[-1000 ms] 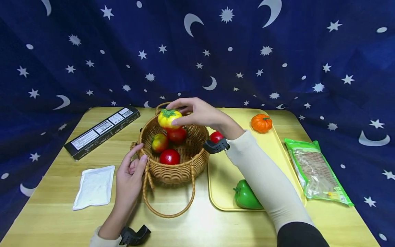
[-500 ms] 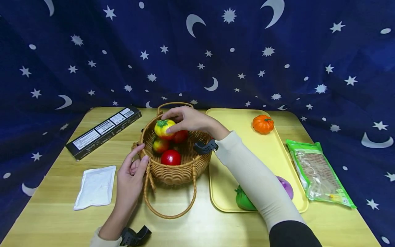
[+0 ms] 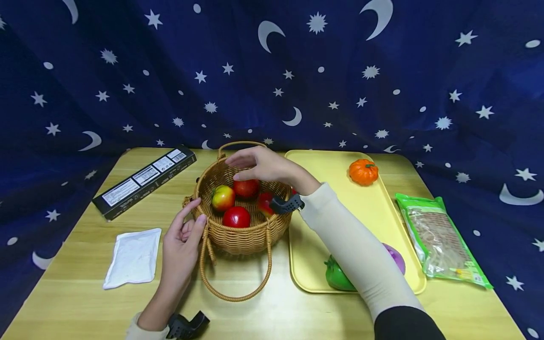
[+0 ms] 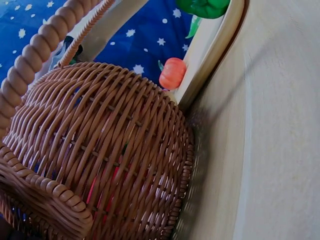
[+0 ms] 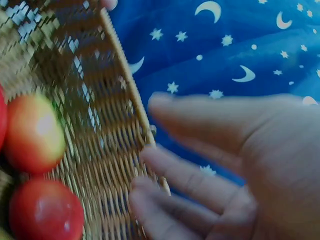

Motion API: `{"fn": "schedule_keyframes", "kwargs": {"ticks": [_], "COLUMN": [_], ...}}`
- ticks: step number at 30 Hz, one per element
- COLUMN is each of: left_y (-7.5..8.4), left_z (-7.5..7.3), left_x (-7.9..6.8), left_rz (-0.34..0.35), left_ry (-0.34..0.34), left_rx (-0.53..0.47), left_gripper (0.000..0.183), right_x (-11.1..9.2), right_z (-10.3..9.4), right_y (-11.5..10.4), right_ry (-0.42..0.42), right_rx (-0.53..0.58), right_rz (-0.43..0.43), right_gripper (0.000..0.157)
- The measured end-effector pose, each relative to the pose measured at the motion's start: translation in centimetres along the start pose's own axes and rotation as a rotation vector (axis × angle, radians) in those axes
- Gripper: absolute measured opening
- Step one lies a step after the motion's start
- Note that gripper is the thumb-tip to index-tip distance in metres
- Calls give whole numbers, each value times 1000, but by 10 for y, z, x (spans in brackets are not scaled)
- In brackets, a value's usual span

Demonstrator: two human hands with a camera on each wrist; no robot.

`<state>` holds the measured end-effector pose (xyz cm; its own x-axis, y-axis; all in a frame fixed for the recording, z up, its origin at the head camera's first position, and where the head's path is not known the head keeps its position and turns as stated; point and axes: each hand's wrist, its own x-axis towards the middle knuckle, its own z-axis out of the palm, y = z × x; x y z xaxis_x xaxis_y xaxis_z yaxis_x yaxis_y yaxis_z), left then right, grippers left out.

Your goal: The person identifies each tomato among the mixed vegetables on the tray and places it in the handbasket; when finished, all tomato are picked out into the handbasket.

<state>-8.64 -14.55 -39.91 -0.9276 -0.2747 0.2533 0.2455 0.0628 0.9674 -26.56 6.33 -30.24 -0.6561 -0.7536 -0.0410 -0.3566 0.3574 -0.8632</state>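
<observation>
A round wicker basket (image 3: 238,242) stands mid-table, holding a yellow-red toy fruit (image 3: 223,198), a dark red one (image 3: 246,189) and a glossy red one (image 3: 236,217). Another red piece (image 3: 265,203) lies at the right inside, partly behind the wrist strap. My right hand (image 3: 272,166) hovers over the basket's back with loosely bent fingers and nothing in them; its fingers (image 5: 185,180) look free in the right wrist view too. At the left rim, my left hand (image 3: 180,243) pinches the basket edge with thumb and index finger. The left wrist view shows only basket weave, no fingers.
A yellow tray (image 3: 314,264) at the right bears an orange toy pumpkin (image 3: 363,172), a green pepper (image 3: 337,276) and a purple item (image 3: 395,258). Beyond it lies a green-edged packet (image 3: 442,241). On the left are a black box (image 3: 144,182) and a white pouch (image 3: 132,257).
My right hand lowered the yellow, green-topped toy vegetable into the basket and let go of it. A red piece now shows at the basket's right inside. The left hand stays at the rim.
</observation>
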Motion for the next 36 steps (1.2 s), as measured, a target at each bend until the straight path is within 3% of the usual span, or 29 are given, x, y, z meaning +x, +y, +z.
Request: {"fn": "schedule_keyframes", "kwargs": {"ticks": [9,18,25,32,36], "left_y": [0,0,-1,-1,0], "left_z": [1,0,0,0,1], "left_x": [0,0,0,-1,-1], "left_rz": [-12,-4,-9,-14,-9], "left_ry": [8,1,1,4,3], "left_rx": [10,3,2,13,8], "left_gripper": [38,38,38,38,38], "right_x": [-34,-93,-126,-141,-144], "right_z": [-15,-41,-51,-48,-44], "right_y": [-13,-11,30,78,93], "right_ry": [78,270,379,398,377], "right_rx": [-56,-64,-52,-125,-94], "right_rz": [-64,-42,83,174,196], "right_gripper": [40,38,36,45,53]}}
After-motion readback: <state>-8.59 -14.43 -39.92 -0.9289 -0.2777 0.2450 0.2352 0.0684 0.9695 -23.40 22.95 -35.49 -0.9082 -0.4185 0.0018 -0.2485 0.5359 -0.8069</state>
